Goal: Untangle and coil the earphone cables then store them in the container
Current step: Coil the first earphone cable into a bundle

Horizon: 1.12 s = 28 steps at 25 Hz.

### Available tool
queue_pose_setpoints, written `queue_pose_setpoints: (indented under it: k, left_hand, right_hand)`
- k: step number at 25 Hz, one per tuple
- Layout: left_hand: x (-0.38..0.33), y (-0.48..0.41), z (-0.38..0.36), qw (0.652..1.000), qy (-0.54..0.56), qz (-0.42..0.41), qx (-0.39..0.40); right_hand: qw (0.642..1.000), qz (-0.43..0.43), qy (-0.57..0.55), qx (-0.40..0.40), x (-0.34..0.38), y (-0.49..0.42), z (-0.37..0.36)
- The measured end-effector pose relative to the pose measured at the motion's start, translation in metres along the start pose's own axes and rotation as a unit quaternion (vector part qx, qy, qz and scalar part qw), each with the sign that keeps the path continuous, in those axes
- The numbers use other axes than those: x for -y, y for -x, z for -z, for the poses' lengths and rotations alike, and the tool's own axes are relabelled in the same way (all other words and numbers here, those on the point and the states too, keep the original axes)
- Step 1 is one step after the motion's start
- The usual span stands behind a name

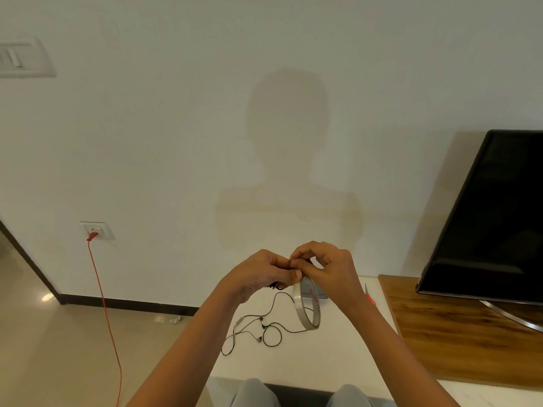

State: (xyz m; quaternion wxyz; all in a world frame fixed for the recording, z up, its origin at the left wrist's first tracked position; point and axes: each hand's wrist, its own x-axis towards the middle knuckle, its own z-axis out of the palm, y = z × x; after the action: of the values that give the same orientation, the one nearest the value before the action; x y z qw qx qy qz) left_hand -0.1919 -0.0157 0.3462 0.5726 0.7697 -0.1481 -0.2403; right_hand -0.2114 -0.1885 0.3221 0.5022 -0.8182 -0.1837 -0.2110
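Note:
My left hand point(261, 274) is raised above the white table point(338, 356), closed around a small bundle of black earphone cable point(275, 286) that pokes out under its fingers. My right hand point(326, 268) meets it fingertip to fingertip and pinches what looks like the end of a tape roll point(307, 308), a clear ring with red print that hangs below both hands. A second black earphone cable point(260, 330) lies loose and looped on the table beneath, with its earbuds and inline remote showing. A grey container point(320, 292) sits behind the hanging tape roll, mostly hidden.
Scissors with a red handle point(369, 296) lie at the table's right edge beside a wooden cabinet top point(458, 333) that carries a black TV point(493, 218). A red cord point(105, 312) hangs from a wall socket at the left. My knees point(255, 392) are at the table's front edge.

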Motion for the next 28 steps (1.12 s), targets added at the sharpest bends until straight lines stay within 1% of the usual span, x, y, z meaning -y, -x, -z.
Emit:
queue_pose_setpoints:
  k: [4,9,11,13,14,15,17,18,19,20,24,26,28]
  left_hand:
    - [-0.002,0.001,-0.001,1.0,0.009,-0.004,-0.021]
    - [0.004,0.0,-0.01,0.998,0.045,-0.005,-0.043]
    - [0.008,-0.002,-0.013,0.995,0.06,0.0,-0.075]
    - [0.014,-0.004,-0.011,0.991,0.059,0.004,-0.121]
    - [0.018,-0.004,-0.01,0.988,0.06,0.004,-0.143]
    - [0.021,-0.004,-0.009,0.984,0.068,0.002,-0.162]
    - [0.026,-0.006,-0.01,0.978,0.089,-0.014,-0.187]
    - [0.027,-0.007,-0.012,0.975,0.096,-0.018,-0.198]
    - [0.028,-0.008,-0.015,0.972,0.103,-0.017,-0.21]
    - [0.028,-0.009,-0.018,0.969,0.112,-0.011,-0.219]
    - [0.037,-0.013,-0.019,0.951,0.196,0.037,-0.238]
    - [0.042,-0.014,-0.016,0.93,0.263,0.082,-0.245]
    - [0.046,-0.015,-0.017,0.901,0.337,0.122,-0.243]
  right_hand:
    - [0.99,-0.091,-0.103,0.017,0.005,-0.004,0.0]
    - [0.98,-0.151,-0.13,0.006,0.002,-0.003,-0.007]
    - [0.987,-0.132,-0.086,-0.044,0.0,0.0,-0.009]
    - [0.986,-0.114,-0.033,-0.119,0.003,0.008,-0.004]
    - [0.983,-0.112,-0.036,-0.138,0.005,0.015,-0.001]
    - [0.983,-0.117,-0.053,-0.129,0.007,0.023,0.001]
    - [0.988,-0.131,-0.071,-0.045,0.009,0.043,-0.004]
    - [0.989,-0.137,-0.055,0.003,0.008,0.052,-0.009]
    - [0.989,-0.14,-0.036,0.032,0.005,0.059,-0.015]
    - [0.989,-0.14,-0.024,0.043,0.002,0.063,-0.02]
    - [0.991,-0.128,-0.032,0.026,-0.003,0.064,-0.023]
    - [0.992,-0.121,-0.037,0.02,-0.003,0.061,-0.02]
    - [0.992,-0.118,-0.031,0.018,-0.006,0.06,-0.019]
